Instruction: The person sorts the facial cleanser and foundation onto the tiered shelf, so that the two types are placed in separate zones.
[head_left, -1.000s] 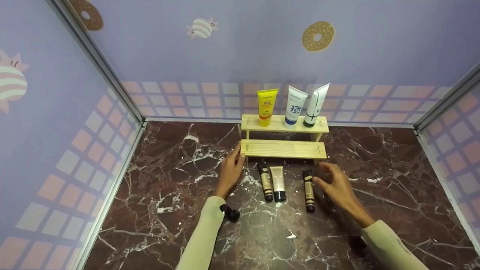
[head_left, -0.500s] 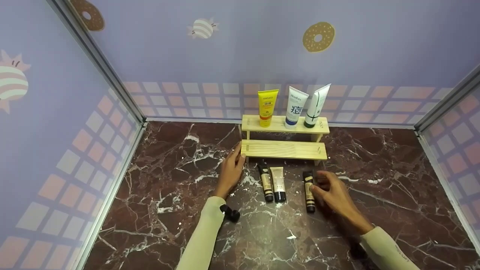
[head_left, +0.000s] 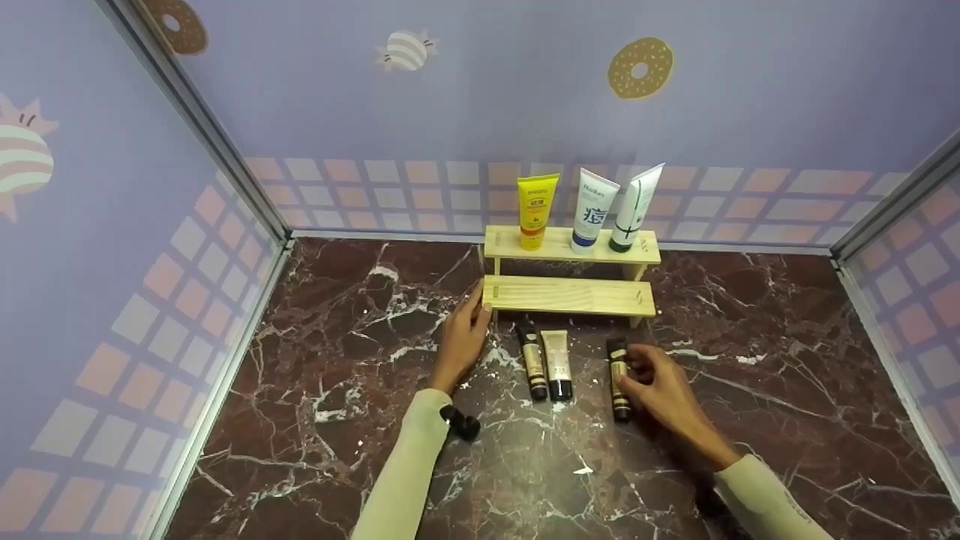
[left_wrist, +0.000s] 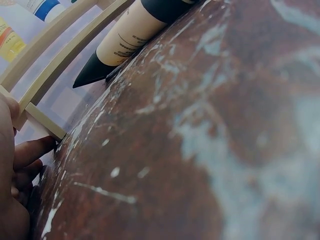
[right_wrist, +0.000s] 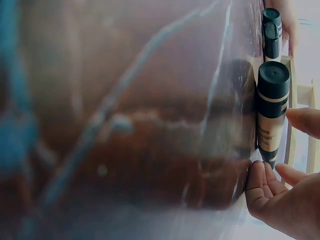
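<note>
My left hand [head_left: 459,345] grips the left end of the lower step of a two-tier wooden rack [head_left: 566,295]. In the left wrist view its fingers [left_wrist: 32,151] touch the rack's leg. My right hand [head_left: 664,386] is at a black and gold cosmetic tube [head_left: 618,360] lying on the table. The thumb lies on the label and the other fingers [right_wrist: 257,185] curl at the tube's far side, a light pinch. To the left lie a second black and gold tube [head_left: 532,364] and a beige tube with a black cap [head_left: 556,364].
On the upper step stand a yellow tube [head_left: 536,214], a white tube with a blue cap [head_left: 594,210] and a tilted white tube with a dark green cap [head_left: 634,210]. Purple patterned panels [head_left: 510,90] enclose the dark marbled table [head_left: 360,337] at the back and sides.
My right hand has come down and closer to the right-hand black and gold tube, its thumb now over the label. My left hand has stayed on the rack.
</note>
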